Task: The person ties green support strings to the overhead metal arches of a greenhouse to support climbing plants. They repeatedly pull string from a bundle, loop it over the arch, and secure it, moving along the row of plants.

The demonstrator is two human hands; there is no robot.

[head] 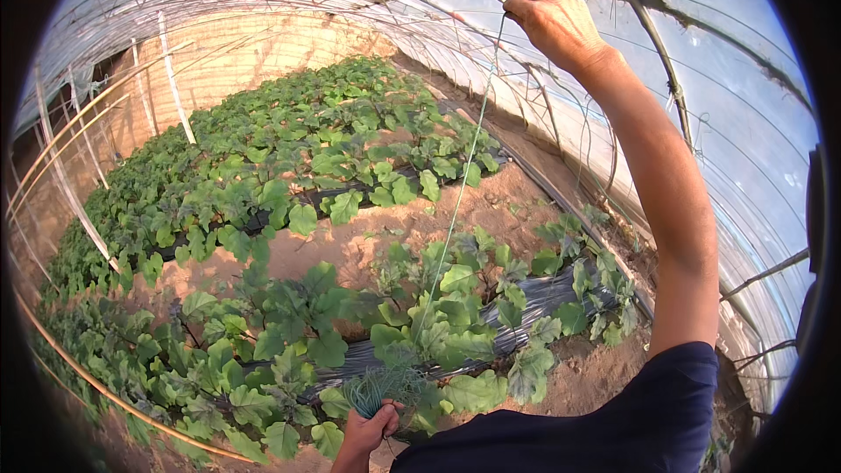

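Observation:
Low in the view, my left hand (372,428) grips a loose bundle of green twine (381,389) in front of the leafy plants. My right hand (550,21) is raised high near the greenhouse roof, its fingertips pinched on a strand of twine (465,184). That strand slants down from my fingers, nearly straight, past the leaves toward the bundle. Its lower end fades among the foliage, so I cannot tell exactly where it joins. Broad-leaved plants, which look like eggplants (460,279), grow just behind the bundle.
Black plastic mulch (525,309) covers the near bed. A bare soil path (341,246) separates it from the farther plant rows (315,125). Bamboo poles (138,417) and white posts (174,79) stand at left. Metal roof tubes (647,33) and clear film arch overhead at right.

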